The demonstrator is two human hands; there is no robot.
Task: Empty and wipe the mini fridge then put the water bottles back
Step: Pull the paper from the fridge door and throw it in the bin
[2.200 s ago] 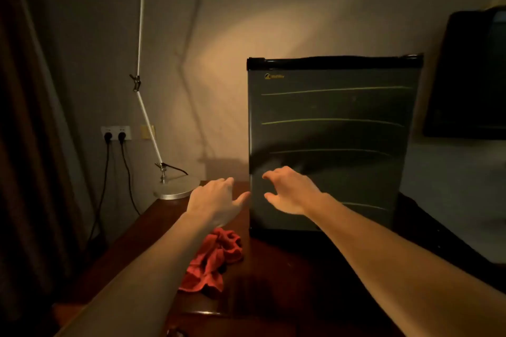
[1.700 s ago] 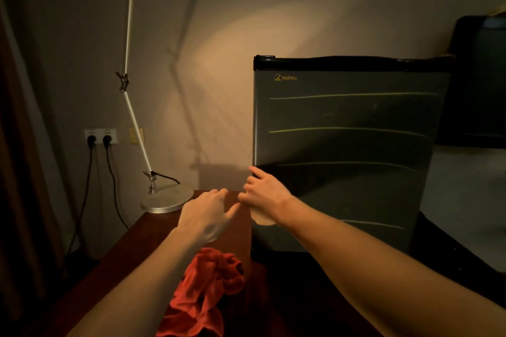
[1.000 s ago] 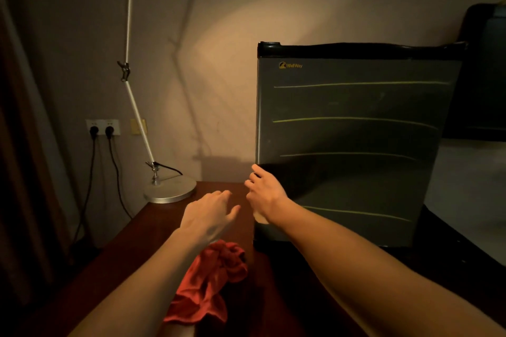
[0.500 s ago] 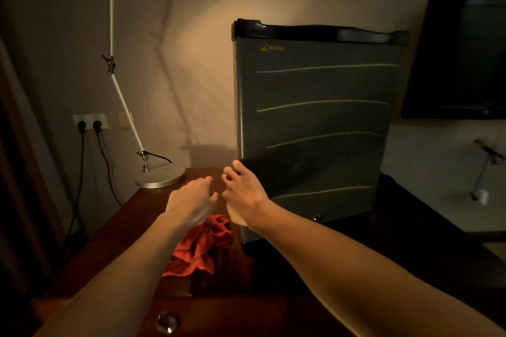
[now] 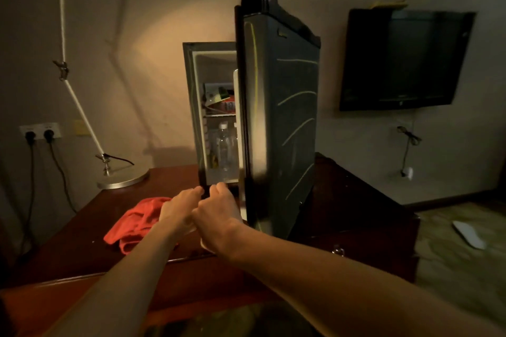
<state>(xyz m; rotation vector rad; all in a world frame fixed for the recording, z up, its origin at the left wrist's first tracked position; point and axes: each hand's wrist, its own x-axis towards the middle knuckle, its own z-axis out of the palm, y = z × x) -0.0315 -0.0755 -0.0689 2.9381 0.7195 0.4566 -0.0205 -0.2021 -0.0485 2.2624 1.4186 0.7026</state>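
Swinging out since the earlier frame, the door (image 5: 279, 117) of the mini fridge (image 5: 191, 107) is now standing well open, and both hands are sitting low at its bottom corner instead of against a closed front.

Nearest the fridge's foot, the right hand (image 5: 216, 216) is curling its fingers (image 5: 219, 189) toward the door's lower edge, while the left hand (image 5: 178, 208) is reaching just beside it with fingers loosely together; whether either is actually gripping the edge is too dim to tell. Left of the fridge, the red cloth (image 5: 131, 221) is lying crumpled on the table (image 5: 68, 249), partly under the left forearm.

Deeper inside, a clear water bottle (image 5: 223, 145) is standing upright on the lower level, above and beyond the fingertips, untouched. It is probably light but smooth and possibly damp, so gripping round its body is looking safest. Packets (image 5: 217, 96) are resting on the shelf above.
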